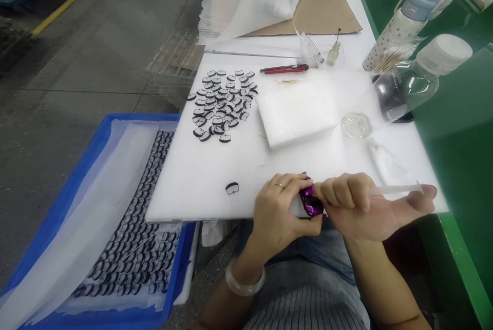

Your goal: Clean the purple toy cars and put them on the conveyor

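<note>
My left hand (275, 212) holds a shiny purple curved part (313, 206) with dark edges between thumb and fingers, at the front edge of the white table (208, 201). My right hand (358, 207) is closed beside it, its fingertips close to the part. Out of that fist runs a translucent white rod (396, 190) with a flared end at the stretched thumb; it looks like a syringe plunger, while the barrel and tip are hidden. A single black-edged curved piece (232, 188) lies left of my hands. Farther back is a loose pile of similar pieces (221, 107).
A white foam block (298, 114), red utility knife (284, 69), clear round dish (356, 125) and small glass bottle (333, 54) are on the table. At right stand a clear bottle (419, 81) and dotted flask (396, 32). A blue tray (102, 130) holding rows of pieces sits lower left.
</note>
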Available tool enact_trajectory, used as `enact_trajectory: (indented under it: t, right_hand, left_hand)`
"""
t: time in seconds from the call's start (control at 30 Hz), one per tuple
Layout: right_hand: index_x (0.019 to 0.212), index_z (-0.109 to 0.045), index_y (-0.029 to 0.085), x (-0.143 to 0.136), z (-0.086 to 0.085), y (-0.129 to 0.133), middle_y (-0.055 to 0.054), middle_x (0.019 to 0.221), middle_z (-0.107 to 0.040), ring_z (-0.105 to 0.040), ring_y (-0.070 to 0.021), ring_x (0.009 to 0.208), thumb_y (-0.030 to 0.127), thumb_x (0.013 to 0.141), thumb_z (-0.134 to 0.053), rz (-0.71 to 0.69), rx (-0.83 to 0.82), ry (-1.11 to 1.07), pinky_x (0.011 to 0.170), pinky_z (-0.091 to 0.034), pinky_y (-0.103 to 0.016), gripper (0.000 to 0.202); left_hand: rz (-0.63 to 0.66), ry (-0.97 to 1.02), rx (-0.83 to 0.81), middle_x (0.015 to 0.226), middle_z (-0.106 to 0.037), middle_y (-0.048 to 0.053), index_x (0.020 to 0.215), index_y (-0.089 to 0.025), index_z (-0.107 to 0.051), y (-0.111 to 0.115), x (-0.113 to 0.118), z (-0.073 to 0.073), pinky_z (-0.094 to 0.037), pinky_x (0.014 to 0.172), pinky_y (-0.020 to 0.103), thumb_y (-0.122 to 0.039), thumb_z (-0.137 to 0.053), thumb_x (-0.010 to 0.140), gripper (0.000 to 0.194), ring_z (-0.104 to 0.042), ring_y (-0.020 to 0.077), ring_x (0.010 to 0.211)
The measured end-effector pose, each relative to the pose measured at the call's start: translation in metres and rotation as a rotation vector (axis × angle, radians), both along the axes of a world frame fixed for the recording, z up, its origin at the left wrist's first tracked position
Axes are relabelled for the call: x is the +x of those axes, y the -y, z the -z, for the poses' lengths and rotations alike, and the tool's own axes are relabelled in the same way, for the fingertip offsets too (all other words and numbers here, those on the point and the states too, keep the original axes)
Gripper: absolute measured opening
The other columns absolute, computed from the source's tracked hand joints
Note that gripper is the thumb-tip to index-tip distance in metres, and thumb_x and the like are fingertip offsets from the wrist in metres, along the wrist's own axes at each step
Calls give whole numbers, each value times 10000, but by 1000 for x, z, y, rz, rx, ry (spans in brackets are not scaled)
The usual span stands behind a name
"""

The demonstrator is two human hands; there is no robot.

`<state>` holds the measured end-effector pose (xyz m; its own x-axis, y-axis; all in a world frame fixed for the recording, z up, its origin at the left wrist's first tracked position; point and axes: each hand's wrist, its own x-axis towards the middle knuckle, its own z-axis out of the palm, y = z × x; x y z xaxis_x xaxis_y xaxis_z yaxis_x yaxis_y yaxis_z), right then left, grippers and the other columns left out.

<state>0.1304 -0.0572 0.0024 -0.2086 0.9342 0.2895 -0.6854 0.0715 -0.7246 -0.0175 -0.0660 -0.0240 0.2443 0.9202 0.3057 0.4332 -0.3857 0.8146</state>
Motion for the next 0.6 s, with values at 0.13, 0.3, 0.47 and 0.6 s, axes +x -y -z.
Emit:
enact_trajectory:
  t: [0.13, 0.3, 0.47, 0.6]
  right_hand:
    - [569, -326, 209, 1, 3, 7, 51, 459, -205, -209, -118, 458, 847, 789, -390, 8, 42, 62, 522, -207, -310, 677]
    - [570, -324, 211, 3, 1, 13, 58, 473, -222, -207, -113, 470, 818, 786, -493, -15, 83, 125, 537, -220, -315, 666]
    - [565, -284, 218, -1, -10, 19, 52, 471, -237, -202, -127, 489, 844, 764, -518, 53, 37, 236, 543, -208, -318, 698]
    - [568, -261, 223, -4, -15, 23, 52, 471, -212, -182, -123, 493, 905, 742, -456, 139, 25, 291, 544, -192, -320, 730]
  left_hand:
    - [-3, -1, -7, 1041, -742, 74, 992, -170, -697, 0, 0, 0, -577, 804, 471, -233, -764, 584, 418, -676, 269, 931]
    - [-3, -2, -8, 1045, -744, 70, 1003, -174, -697, 0, 1, 0, -577, 809, 470, -242, -784, 581, 436, -680, 265, 933]
    - [-4, -6, -8, 1051, -745, 68, 1004, -183, -696, 0, 1, 0, -574, 808, 473, -266, -800, 584, 441, -681, 268, 935]
    - [-12, -14, -4, 1048, -745, 61, 998, -192, -692, 0, 1, 2, -569, 809, 471, -263, -806, 573, 446, -680, 269, 934]
